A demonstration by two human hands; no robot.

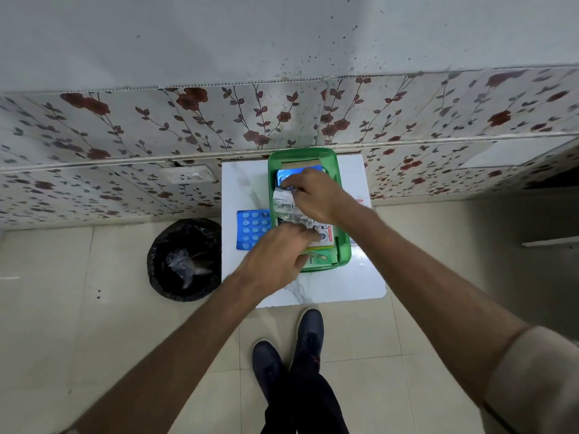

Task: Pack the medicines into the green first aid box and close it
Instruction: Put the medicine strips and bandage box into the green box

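The green first aid box [343, 242] lies open on a small white marble-top table [329, 289], with packets and a blue strip inside. Both hands hold a long silver blister strip [285, 208] over the box. My right hand [316, 192] pinches its far end; my left hand [275, 255] grips its near end. A blue blister pack [250, 227] lies on the table just left of the box, partly under my left hand. The box's lid is not visible.
A black bin [185, 258] lined with a bag stands on the floor left of the table. A floral-tiled wall [125, 145] with a socket [188, 175] rises behind. My dark shoes [291, 349] are on the tiled floor in front.
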